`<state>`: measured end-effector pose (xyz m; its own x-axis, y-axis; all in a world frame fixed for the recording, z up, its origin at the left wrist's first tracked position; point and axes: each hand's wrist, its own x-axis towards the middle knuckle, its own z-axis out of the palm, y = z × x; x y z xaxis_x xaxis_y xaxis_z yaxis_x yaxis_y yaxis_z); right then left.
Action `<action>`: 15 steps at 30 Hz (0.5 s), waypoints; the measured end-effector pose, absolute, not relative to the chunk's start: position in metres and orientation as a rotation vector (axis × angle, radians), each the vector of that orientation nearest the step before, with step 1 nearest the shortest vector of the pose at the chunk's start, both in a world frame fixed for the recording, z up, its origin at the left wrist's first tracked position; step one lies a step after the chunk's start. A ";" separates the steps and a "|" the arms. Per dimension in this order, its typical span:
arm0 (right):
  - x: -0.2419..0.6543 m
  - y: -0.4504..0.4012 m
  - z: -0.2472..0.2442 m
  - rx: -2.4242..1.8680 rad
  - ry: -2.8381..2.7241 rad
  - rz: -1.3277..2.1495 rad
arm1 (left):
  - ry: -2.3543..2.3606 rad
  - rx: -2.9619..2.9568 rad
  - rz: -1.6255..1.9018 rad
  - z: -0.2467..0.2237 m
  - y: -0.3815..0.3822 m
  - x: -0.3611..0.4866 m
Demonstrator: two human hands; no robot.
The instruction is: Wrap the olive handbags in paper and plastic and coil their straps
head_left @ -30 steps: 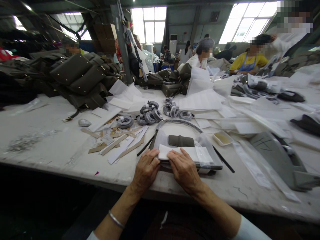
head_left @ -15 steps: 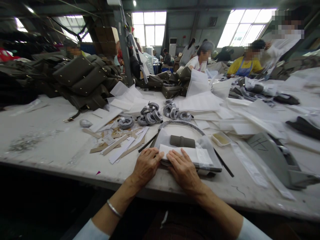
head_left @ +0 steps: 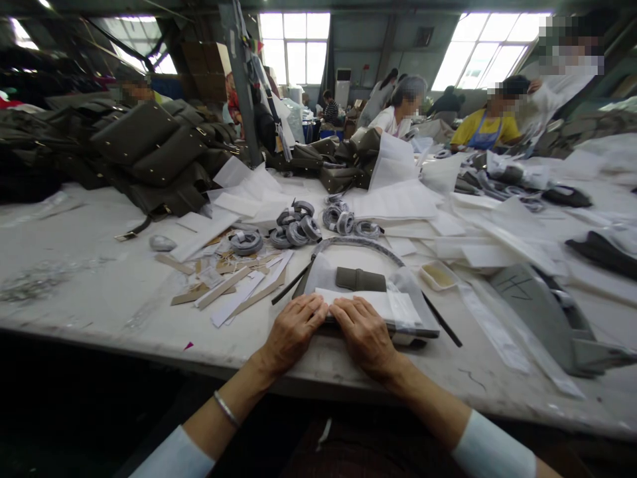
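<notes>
Both hands meet at the near edge of a grey bag lying flat on the table. My left hand has its fingers curled and closed over the left end of a white foam sheet on the bag. Beside it, my right hand bends its fingers over the same sheet, thumb tucked in. A dark flap with a strap band shows beyond the sheet. The wrapped handle arches away at the bag's far side.
Coiled wrapped straps lie beyond the bag, cardboard strips to its left. A small clear tray and a grey panel are on the right. Dark bags are piled at the back left. Several people work farther off.
My right hand's fingers have drawn in and bent, moving nearer my left hand. The view has shifted slightly.
</notes>
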<state>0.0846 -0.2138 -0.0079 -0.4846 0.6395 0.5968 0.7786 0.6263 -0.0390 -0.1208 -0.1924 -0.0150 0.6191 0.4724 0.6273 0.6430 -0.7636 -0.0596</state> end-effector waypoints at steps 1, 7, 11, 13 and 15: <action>0.085 -0.215 -0.009 -1.101 -2.263 -0.319 | -0.893 -2.553 -0.819 -0.015 -0.194 -0.123; 0.081 -0.220 -0.010 -1.107 -2.195 -0.319 | -0.777 -2.474 -0.624 -0.016 -0.193 -0.131; 0.075 -0.216 -0.017 -1.142 -2.150 -0.365 | -0.663 -2.395 -0.738 -0.031 -0.174 -0.133; 0.073 -0.212 -0.023 -1.147 -2.127 -0.403 | -0.612 -2.386 -0.796 -0.037 -0.164 -0.135; 0.071 -0.209 -0.029 -1.144 -2.091 -0.431 | -0.551 -2.380 -0.829 -0.039 -0.158 -0.138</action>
<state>0.0707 -0.2086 -0.0286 -0.3613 0.5973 0.7160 0.8318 0.5535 -0.0421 -0.1376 -0.1576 -0.0395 0.7252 0.1927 0.6611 0.5350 -0.7621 -0.3647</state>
